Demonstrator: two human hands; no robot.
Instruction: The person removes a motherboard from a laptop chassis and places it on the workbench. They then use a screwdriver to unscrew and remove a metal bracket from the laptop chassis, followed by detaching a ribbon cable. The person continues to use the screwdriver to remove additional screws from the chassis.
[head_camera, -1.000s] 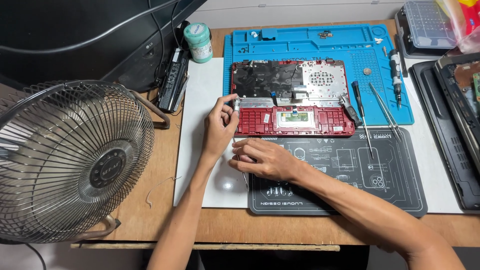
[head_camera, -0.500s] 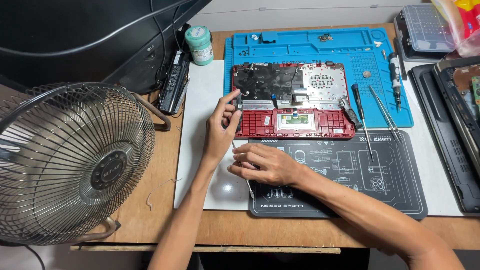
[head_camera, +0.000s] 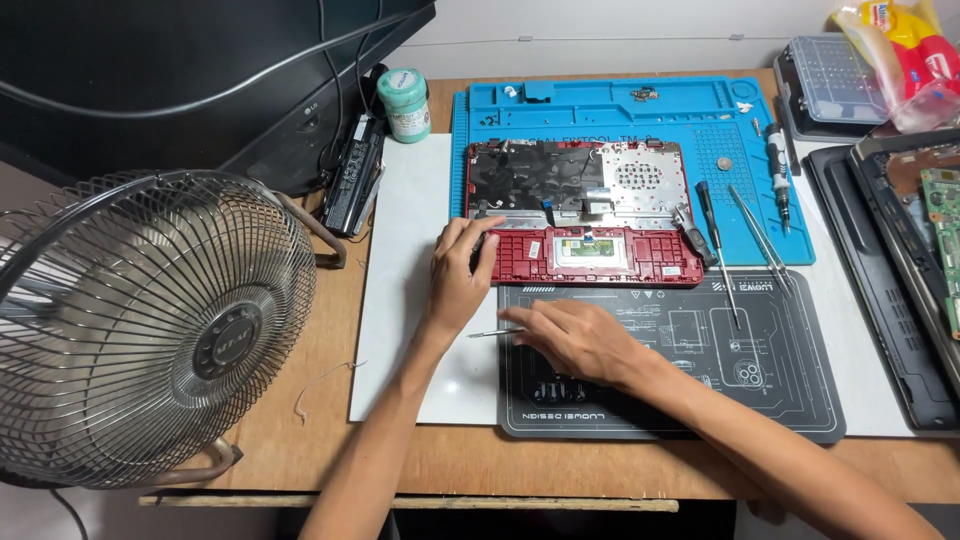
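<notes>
A red laptop palmrest shell (head_camera: 590, 255) lies upside down across the blue silicone work mat (head_camera: 600, 110) and the dark grey mat (head_camera: 690, 350). My left hand (head_camera: 458, 275) rests on the shell's left edge, fingers curled over its corner. My right hand (head_camera: 570, 335) lies flat on the dark mat just below the shell and holds a thin metal tool (head_camera: 492, 333) that points left.
A metal desk fan (head_camera: 140, 320) stands at the left. A monitor (head_camera: 180, 80), a green jar (head_camera: 404, 103) and a black battery (head_camera: 352, 185) are behind. A screwdriver (head_camera: 712, 235), tweezers (head_camera: 760, 240), a black laptop base (head_camera: 890, 280) and a clear parts box (head_camera: 825, 80) lie to the right.
My left hand slid down the shell's left edge toward its lower corner. My right hand stayed on the dark mat with the thin tool. The camera view shifted slightly.
</notes>
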